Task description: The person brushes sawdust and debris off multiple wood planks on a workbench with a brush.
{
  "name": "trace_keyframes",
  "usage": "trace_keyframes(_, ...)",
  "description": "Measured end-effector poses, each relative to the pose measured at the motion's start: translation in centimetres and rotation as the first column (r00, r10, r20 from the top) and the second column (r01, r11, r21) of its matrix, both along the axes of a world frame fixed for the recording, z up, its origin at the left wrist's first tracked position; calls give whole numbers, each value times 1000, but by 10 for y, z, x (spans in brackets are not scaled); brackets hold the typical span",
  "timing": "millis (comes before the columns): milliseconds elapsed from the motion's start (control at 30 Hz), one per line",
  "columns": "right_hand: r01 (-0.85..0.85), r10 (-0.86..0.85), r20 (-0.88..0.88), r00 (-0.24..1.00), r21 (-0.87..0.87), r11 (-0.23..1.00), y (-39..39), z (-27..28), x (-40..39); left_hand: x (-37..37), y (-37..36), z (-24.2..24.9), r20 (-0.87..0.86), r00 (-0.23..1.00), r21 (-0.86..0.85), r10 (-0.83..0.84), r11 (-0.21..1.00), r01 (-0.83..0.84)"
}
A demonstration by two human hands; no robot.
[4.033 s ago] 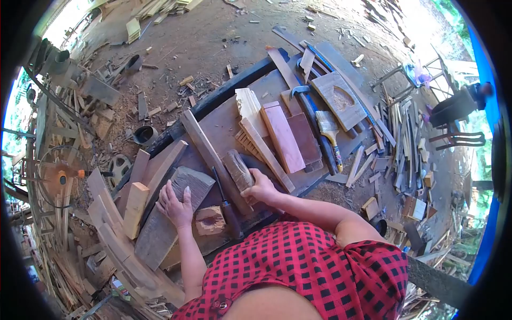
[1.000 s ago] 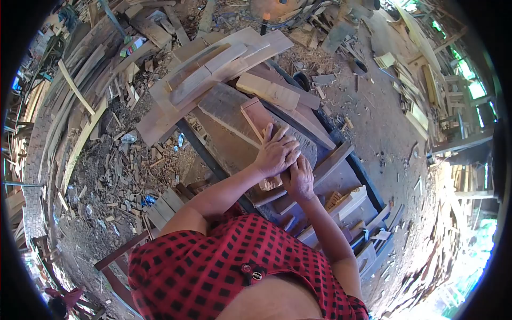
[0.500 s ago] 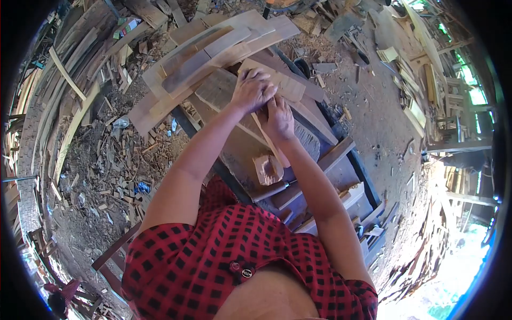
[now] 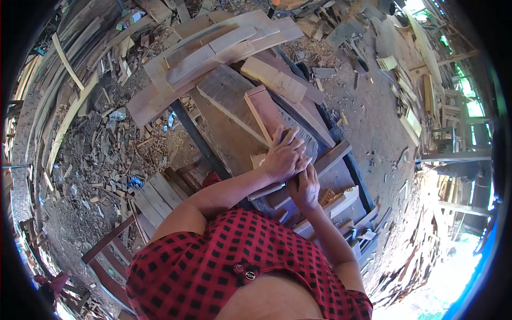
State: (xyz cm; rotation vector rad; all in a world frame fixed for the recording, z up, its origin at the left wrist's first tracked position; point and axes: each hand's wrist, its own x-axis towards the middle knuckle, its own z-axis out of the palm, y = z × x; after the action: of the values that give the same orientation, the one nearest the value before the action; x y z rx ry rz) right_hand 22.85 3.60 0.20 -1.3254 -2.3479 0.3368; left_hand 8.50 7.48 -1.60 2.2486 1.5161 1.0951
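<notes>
A reddish-brown board (image 4: 266, 113) with a pale edge lies lengthwise on a thick weathered plank (image 4: 226, 88) on the bench. Over the near end of this board is my left hand (image 4: 285, 160), its fingers bent and pressed down. My right hand (image 4: 305, 188) touches it from just behind, fingers curled together. Whatever lies between or under the two hands is hidden by them. A pale wood block (image 4: 258, 160) peeks out beside my left wrist, mostly covered. Beyond the reddish board sits a yellowish wood block (image 4: 273, 79).
Several curved wood pieces (image 4: 229, 45) are stacked across the bench's far end. Wood strips and tools (image 4: 341, 205) lie near my right forearm. A slatted wooden piece (image 4: 160, 194) stands at my left. Offcuts (image 4: 106, 165) litter the ground.
Both hands have slid back toward my body along the reddish-brown board, uncovering its far part and the yellowish block. My left forearm now covers most of the pale wood block.
</notes>
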Motion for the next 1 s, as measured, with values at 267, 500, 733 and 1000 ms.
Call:
trace_keyframes(267, -85, 91, -58, 994, 100, 991, 113, -10, -99, -97, 107, -9, -187, 969, 22, 161, 987, -159)
trace_keyframes(500, -7, 26, -113, 993, 169, 986, 144, -16, -134, -129, 148, -22, -195, 957, 108, 215, 974, -197)
trace_keyframes(733, -61, 70, -73, 995, 111, 992, 67, -4, -55, -52, 63, 5, -279, 952, 44, 127, 992, -119)
trace_keyframes(1000, -45, 46, -32, 998, 40, 998, 4, 4, 3, 3, 2, 3, 15, 998, 127, 64, 990, -65)
